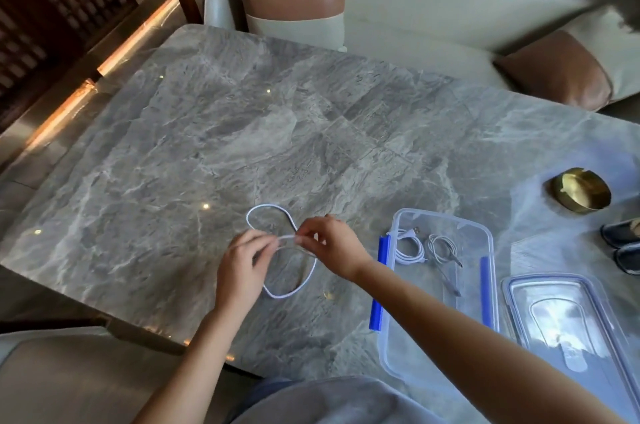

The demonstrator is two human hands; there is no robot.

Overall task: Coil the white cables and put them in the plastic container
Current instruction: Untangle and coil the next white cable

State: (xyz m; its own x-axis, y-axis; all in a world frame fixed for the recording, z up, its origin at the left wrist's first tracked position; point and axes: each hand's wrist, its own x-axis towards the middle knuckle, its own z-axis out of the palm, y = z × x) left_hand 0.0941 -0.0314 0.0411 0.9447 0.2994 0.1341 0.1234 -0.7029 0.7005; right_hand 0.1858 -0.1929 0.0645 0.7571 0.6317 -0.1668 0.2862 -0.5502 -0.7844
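white cable [277, 209], grey marbled table [207, 133], blue clips [376, 299]

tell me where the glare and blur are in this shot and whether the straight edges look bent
Head view: small bright spots of reflected light dot the glossy marble table, and the clear lid carries whitish reflections. Warm light streaks the floor at upper left. The table's edges bow from wide-angle distortion. The far cushions look soft, while the white cable between the left hand and right hand is fairly sharp.
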